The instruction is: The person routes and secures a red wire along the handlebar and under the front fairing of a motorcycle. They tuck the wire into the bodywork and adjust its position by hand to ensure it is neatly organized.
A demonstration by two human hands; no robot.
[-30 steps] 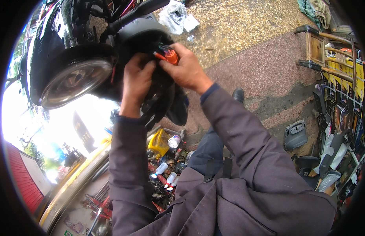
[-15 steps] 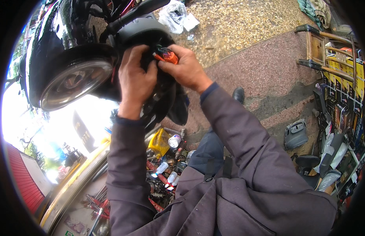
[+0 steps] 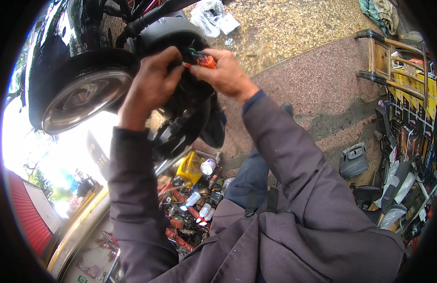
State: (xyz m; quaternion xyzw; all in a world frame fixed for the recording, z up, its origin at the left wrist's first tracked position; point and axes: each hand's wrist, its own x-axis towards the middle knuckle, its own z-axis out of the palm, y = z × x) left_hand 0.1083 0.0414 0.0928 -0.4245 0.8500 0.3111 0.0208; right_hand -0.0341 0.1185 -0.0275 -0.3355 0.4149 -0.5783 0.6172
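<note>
Between thumb and fingers my right hand [image 3: 228, 75] grips an orange plug connector [image 3: 207, 62], from which dark and green wires come out at the top. A thin orange piece with a pale end [image 3: 186, 65] sticks out from it toward the left hand. My left hand [image 3: 155, 82] is closed, its thumb and bent fingers drawn together just left of that piece; what they hold is hidden. Both hands are over the dark front part of a black motorcycle [image 3: 169, 35], right of its round headlight [image 3: 86, 101].
Below the hands lies a pile of tools and bottles with a yellow bag [image 3: 189, 168] and a white can [image 3: 208, 166]. At the right stand a wooden stool [image 3: 379, 56], a grey plastic part [image 3: 354, 160] and shelved parts. A clear plastic bag [image 3: 206, 19] rests on the floor.
My left hand and forearm have swung left, and its thumb and fingers have drawn together. The right hand has shifted slightly right with the orange connector. The headlight has turned a little left.
</note>
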